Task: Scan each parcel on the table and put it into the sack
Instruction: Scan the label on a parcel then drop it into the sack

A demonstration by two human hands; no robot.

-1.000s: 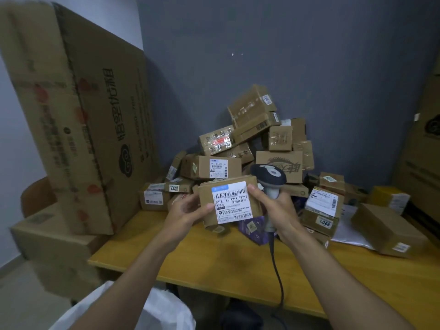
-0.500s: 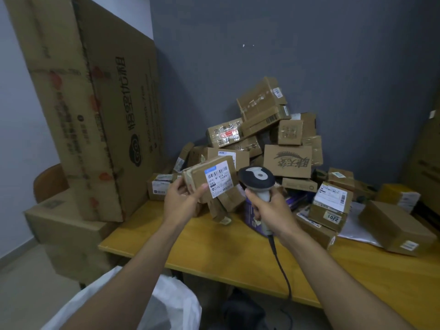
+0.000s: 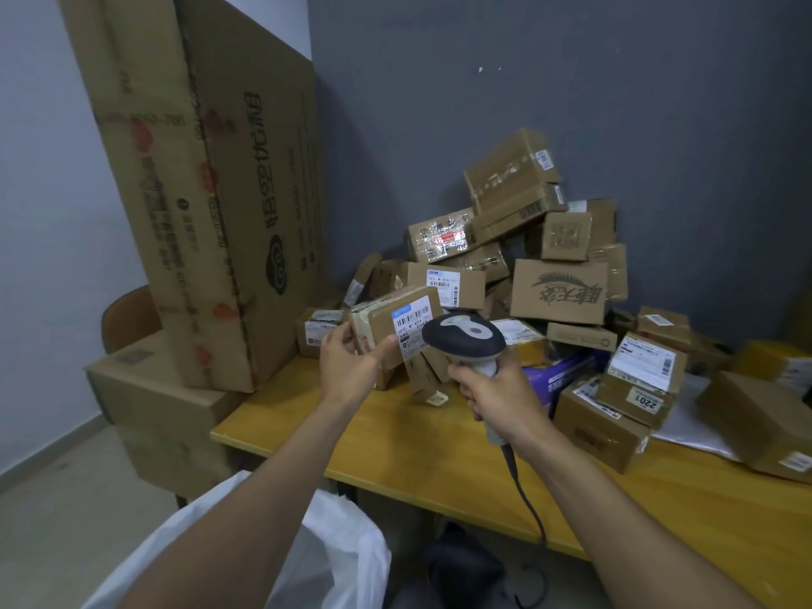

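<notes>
Your left fingers (image 3: 340, 342) pinch the parcel (image 3: 382, 316) over the table's (image 3: 285, 426) left end; your right hand (image 3: 496, 389) grips the scanner (image 3: 463, 338). In the last second you have tilted the label (image 3: 411, 320) away, and the scanner head now covers its edge. The scan looks done, so the sack (image 3: 334, 556) is next.

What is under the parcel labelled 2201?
A larger cardboard parcel lying on the table; the 2201 parcel covers part of its top and label.
</notes>
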